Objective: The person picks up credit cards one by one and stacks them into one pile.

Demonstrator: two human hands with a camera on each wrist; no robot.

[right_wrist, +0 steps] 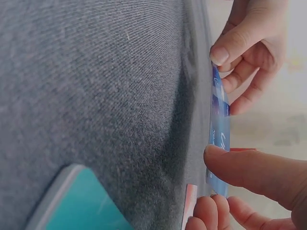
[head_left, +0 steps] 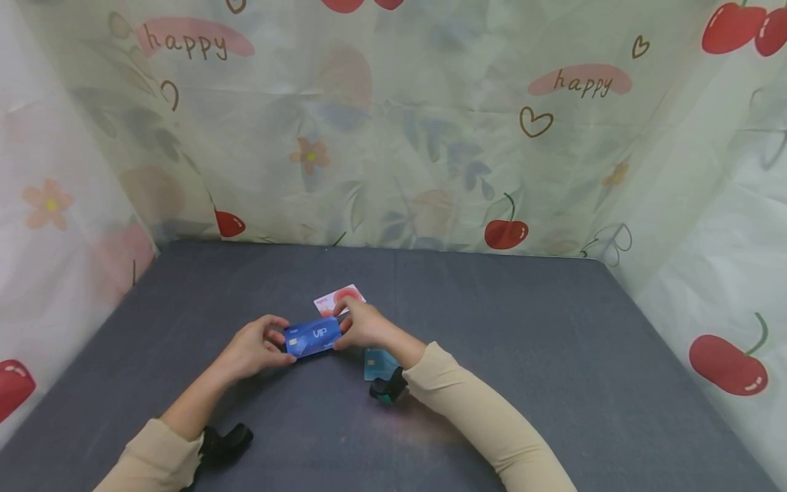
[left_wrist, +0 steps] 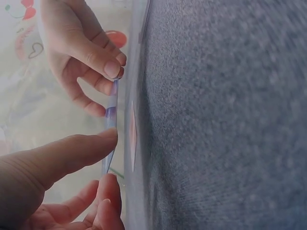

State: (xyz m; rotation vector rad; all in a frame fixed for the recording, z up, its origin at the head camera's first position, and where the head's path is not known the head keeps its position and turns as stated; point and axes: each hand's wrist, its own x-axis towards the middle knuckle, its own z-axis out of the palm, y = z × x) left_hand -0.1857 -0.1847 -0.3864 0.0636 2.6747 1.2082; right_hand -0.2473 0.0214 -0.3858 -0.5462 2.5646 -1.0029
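A dark blue card (head_left: 312,337) with "VIP" lettering and a gold chip is held between both hands, above the dark cloth. My left hand (head_left: 252,347) pinches its left end between thumb and fingers, while my right hand (head_left: 364,325) pinches the right end. Seen almost edge-on, the blue card (left_wrist: 111,110) looks thin in the left wrist view. Beyond the right hand lies a pink and white card (head_left: 328,301), partly hidden by the fingers. A teal card (head_left: 376,362) lies under the right wrist, its right part covered; in the right wrist view this teal card (right_wrist: 88,203) shows a thick edge.
Dark grey cloth (head_left: 492,328) covers the table. Pale curtains (head_left: 393,137) printed with cherries and flowers stand at the back and both sides. Black wrist straps (head_left: 224,443) hang below the forearms, the right one close to the teal card.
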